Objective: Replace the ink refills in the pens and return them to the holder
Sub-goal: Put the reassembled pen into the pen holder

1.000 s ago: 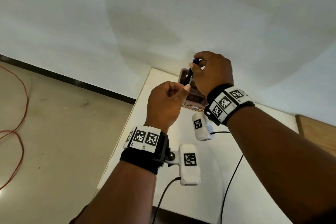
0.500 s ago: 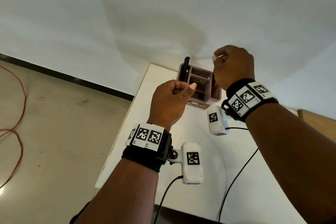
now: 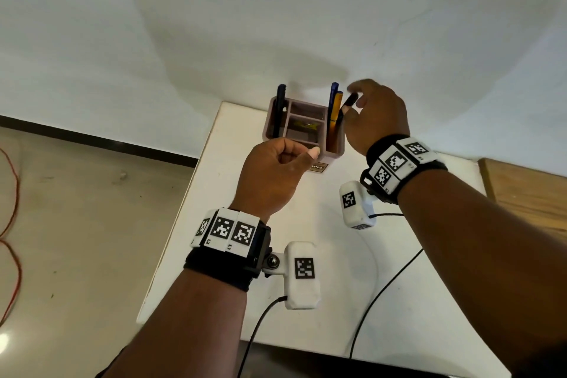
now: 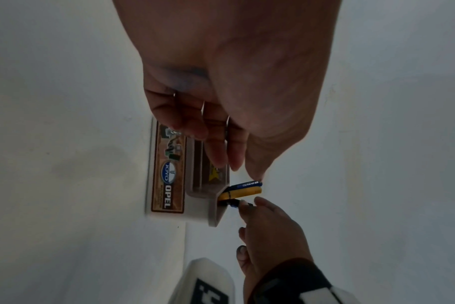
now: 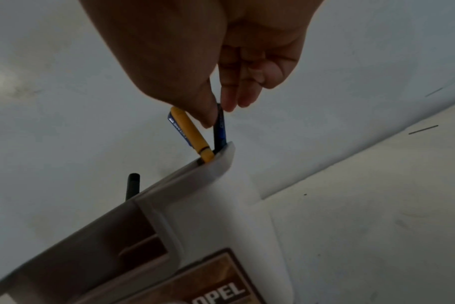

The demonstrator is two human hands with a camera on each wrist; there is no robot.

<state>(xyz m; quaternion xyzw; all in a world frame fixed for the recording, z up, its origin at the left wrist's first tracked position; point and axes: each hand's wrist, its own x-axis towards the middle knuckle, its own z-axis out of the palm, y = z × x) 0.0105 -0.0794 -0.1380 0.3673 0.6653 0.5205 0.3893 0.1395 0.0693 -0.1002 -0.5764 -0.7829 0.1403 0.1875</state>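
A beige pen holder (image 3: 333, 149) stands at the far edge of the white table (image 3: 322, 285), against the wall. A black pen (image 3: 279, 107) stands in its left compartment. In the right compartment stand a blue pen (image 3: 333, 98), a yellow pen (image 3: 337, 109) and a dark pen (image 3: 349, 101). My right hand (image 3: 354, 104) pinches the top of the dark pen; in the right wrist view thumb and fingers (image 5: 230, 100) close on that dark pen (image 5: 220, 131) beside the yellow pen (image 5: 192, 135). My left hand (image 3: 302, 153) hovers in front of the holder, fingers curled, nothing visible in it.
A small yellow item (image 3: 305, 125) lies in the holder's middle compartment. Two black cables (image 3: 383, 288) trail across the near table. The table's left edge drops to the floor, where a red cord (image 3: 13, 193) lies. A wooden surface (image 3: 527, 193) adjoins on the right.
My right hand left the black pen standing in the left compartment, moved right, and now pinches a dark pen in the right compartment. The left hand has stayed curled in place.
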